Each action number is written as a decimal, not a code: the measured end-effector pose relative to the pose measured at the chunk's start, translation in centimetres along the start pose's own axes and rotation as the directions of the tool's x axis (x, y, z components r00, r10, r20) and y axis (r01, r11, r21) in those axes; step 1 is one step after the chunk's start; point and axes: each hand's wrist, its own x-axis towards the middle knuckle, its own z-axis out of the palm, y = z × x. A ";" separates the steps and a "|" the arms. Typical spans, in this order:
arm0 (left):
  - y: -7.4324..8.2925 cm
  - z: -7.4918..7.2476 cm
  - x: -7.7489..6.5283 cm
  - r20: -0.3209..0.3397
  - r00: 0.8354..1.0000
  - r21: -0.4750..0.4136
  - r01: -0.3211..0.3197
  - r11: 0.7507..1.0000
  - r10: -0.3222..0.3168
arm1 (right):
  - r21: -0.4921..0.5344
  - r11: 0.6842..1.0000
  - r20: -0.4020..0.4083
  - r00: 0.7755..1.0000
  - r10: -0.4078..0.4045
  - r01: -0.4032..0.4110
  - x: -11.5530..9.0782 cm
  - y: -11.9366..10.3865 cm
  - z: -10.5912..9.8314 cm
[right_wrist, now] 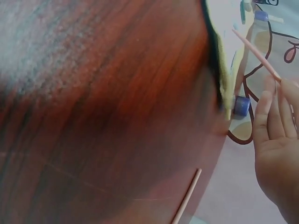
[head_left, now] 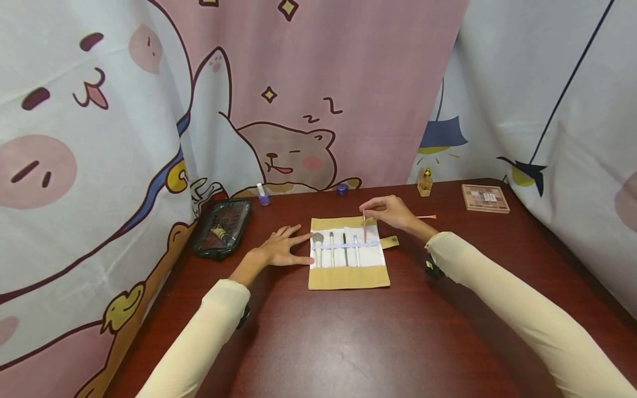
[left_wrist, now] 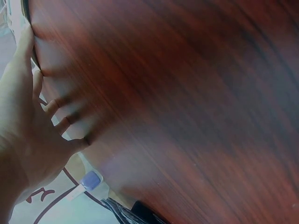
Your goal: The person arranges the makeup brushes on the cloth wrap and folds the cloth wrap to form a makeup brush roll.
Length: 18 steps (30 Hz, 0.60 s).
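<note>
A tan brush roll (head_left: 348,277) with a white lining lies unfolded on the table. Several makeup brushes stand in a row under its pale elastic band, the one with a broad head (head_left: 318,239) at the left end. My right hand (head_left: 393,213) pinches a slim pink makeup brush (head_left: 365,228) near its top, over the right part of the roll. In the right wrist view that brush (right_wrist: 257,55) points down toward the lining. My left hand (head_left: 280,247) has its fingers spread, thumb and index finger at the roll's left edge. Other fingertips (left_wrist: 88,142) touch the table.
Behind my right hand lies another pink brush (head_left: 426,217). A black mesh pouch (head_left: 221,228) sits left, and purple-and-white nail polish (head_left: 263,195), a purple jar (head_left: 341,189), a gold bottle (head_left: 424,182) and a palette (head_left: 485,199) line the back. A printed curtain (head_left: 388,99) borders the table.
</note>
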 end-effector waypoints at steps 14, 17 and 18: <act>0.1 -0.1 0.0 0.003 1.000 -0.008 -0.004 1.000 0.004 | -0.156 0.986 0.074 0.996 -0.047 0.058 -1.2 0.8 0.9; 0.1 -0.2 -0.1 0.005 1.000 -0.007 -0.006 1.000 0.006 | -0.181 0.980 0.086 0.994 -0.071 0.086 -1.6 1.0 1.1; 0.1 -0.2 -0.1 0.006 1.000 -0.007 -0.004 1.000 0.004 | -0.186 0.978 0.090 0.993 -0.079 0.095 -1.7 1.1 1.1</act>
